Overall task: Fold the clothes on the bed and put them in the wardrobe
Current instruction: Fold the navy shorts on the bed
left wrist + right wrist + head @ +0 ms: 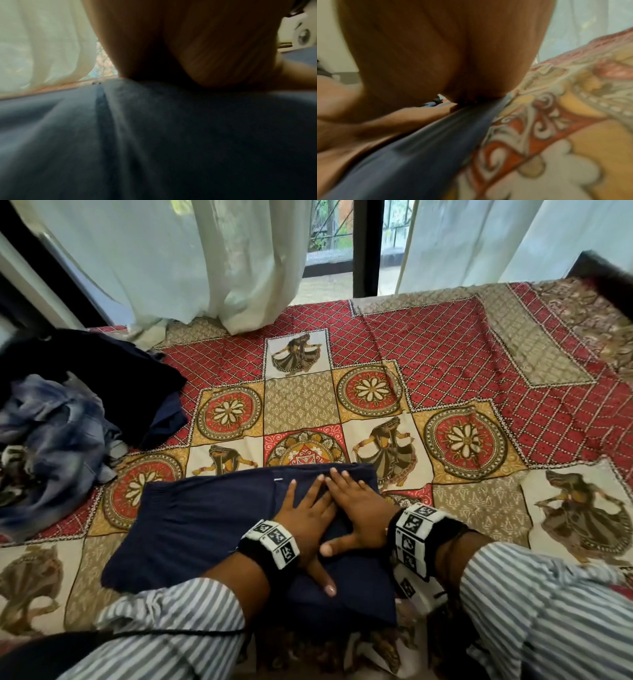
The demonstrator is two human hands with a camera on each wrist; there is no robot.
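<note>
A soft, matt cloth is seen in the dark blue garment (191, 522). The bedsheet (445, 344) is made of thin printed cloth. The curtains (171, 261) are made of thin, see-through cloth.

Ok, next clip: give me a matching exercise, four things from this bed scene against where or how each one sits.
Things:
1. navy garment
2. blue denim heap
3. white curtains
4. left hand

Places or states:
A. hanging at the window beyond the bed
B. crumpled at the left edge of the bedspread
C. flat, pressing on cloth beside the right hand
D. folded, lying under both hands

Pairs: 1-D, 2-B, 3-A, 4-C
</note>
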